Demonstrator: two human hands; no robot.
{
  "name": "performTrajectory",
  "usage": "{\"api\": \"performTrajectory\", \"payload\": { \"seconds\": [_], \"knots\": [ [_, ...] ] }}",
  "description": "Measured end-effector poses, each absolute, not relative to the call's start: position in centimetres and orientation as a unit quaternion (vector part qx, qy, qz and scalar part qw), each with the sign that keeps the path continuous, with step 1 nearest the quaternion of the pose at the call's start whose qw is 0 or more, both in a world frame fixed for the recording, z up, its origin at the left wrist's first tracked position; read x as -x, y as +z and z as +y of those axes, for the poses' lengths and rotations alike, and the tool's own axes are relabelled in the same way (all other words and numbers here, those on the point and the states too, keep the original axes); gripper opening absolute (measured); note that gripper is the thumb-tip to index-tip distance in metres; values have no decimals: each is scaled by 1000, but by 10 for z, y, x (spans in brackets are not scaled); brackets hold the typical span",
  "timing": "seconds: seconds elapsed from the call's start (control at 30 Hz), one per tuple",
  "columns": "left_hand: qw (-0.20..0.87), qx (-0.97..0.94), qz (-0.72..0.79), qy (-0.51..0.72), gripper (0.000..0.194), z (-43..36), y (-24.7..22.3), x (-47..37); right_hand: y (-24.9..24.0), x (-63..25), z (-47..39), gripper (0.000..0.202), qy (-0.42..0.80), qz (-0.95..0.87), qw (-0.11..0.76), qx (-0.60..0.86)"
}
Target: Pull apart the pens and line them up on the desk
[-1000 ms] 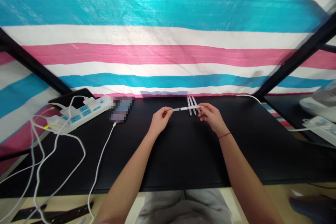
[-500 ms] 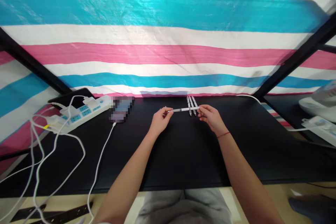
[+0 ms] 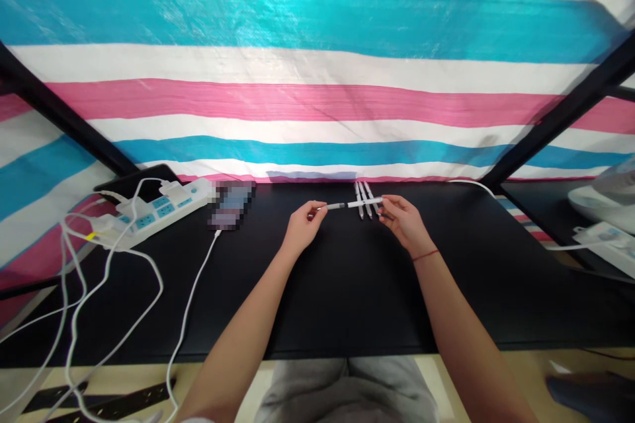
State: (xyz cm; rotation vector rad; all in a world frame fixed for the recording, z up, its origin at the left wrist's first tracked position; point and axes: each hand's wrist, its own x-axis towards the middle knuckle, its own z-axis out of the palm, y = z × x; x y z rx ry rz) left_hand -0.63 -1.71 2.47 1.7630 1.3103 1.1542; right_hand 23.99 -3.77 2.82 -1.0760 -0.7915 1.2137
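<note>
White plastic marks the pen (image 3: 350, 204) that is held level between both hands, just above the black worktop (image 3: 347, 291) near its far edge. Its left end is pinched in the closed grip of the left hand (image 3: 303, 227), and its right end in the closed grip of the right hand (image 3: 403, 220). A dark gap is seen partway along the barrel, so the pen is judged to be partly pulled apart or not yet fully joined; which cannot be told. Three white pens (image 3: 365, 193) are laid side by side behind it, seemingly whole. A power strip (image 3: 159, 210) and a phone (image 3: 229, 206) are set well to the left.
</note>
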Motion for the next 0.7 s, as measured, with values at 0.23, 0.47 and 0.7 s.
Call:
{"api": "performTrajectory", "payload": {
  "seconds": [0.23, 0.47, 0.7],
  "knots": [
    [340, -659, 500, 448, 30, -15, 23, 9, 29, -246, -36, 24, 523, -304, 637, 477],
    [363, -635, 495, 469, 32, -10, 19, 12, 30, -251, -36, 22, 495, -254, 682, 475],
    [391, -612, 495, 477, 36, -10, 21, 13, 30, -257, -36, 23, 481, -246, 697, 472]
  ]
}}
